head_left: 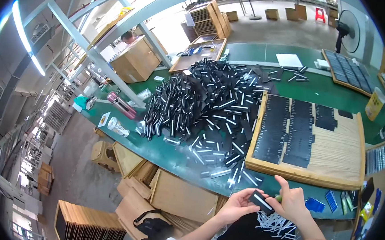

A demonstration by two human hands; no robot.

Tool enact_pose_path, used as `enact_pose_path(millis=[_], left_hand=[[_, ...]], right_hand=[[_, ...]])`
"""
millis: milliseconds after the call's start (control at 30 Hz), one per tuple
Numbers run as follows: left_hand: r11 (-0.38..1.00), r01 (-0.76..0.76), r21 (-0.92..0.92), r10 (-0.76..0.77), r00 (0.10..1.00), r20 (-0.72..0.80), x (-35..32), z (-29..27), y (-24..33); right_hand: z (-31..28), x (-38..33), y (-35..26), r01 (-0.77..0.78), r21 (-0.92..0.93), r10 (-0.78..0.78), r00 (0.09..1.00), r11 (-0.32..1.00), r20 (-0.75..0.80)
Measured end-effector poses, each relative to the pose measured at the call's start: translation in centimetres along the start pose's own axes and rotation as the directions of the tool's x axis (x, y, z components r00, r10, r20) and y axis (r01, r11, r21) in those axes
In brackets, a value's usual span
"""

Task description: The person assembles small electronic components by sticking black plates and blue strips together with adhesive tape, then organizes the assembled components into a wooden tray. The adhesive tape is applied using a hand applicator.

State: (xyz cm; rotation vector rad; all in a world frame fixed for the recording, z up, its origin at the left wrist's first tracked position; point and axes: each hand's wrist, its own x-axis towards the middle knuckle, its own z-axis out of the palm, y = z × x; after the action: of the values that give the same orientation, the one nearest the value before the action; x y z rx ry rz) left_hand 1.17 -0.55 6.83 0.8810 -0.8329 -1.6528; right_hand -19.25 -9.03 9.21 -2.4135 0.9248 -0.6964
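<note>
Near the table's front edge, my left hand (239, 206) pinches a small flat black piece (261, 201) with a white strip along it. My right hand (292, 203) is at the piece's other side, its thumb at the edge and its index finger raised. Between its thumb and fingers shows a small green object (278, 198), mostly hidden. Below my hands lies a heap of thin white strips (275, 224). Ahead, a big heap of similar black pieces (200, 97) covers the table. To the right, a wooden-framed tray (338, 154) holds black pieces in rows.
The green table (177, 159) runs away to the far left. Blue and green small packs (315, 205) lie right of my hands. Wooden boards (184, 192) and a black bag (153, 225) are at lower left. A fan (348, 31) stands far right; a pink flask (121, 105) is at left.
</note>
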Motion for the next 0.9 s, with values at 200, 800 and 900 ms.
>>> enact_pose_path(millis=[200, 800, 900], left_hand=[[1.000, 0.029, 0.002, -0.029, 0.999, 0.024, -0.1, -0.5, -0.1], [0.998, 0.030, -0.052, -0.027, 0.997, 0.071, -2.2, -0.7, -1.3], [0.998, 0.040, -0.043, -0.037, 0.997, 0.074, -2.6, -0.8, -1.3]], right_hand=[[0.6, -0.4, 0.1, 0.023, -0.038, -0.023, 1.000, 0.999, 0.000], [1.9, -2.3, -0.3, -0.001, -0.008, 0.002, 0.998, 1.000, 0.056], [2.1, -2.6, -0.9, 0.000, -0.015, 0.001, 0.999, 1.000, 0.044]])
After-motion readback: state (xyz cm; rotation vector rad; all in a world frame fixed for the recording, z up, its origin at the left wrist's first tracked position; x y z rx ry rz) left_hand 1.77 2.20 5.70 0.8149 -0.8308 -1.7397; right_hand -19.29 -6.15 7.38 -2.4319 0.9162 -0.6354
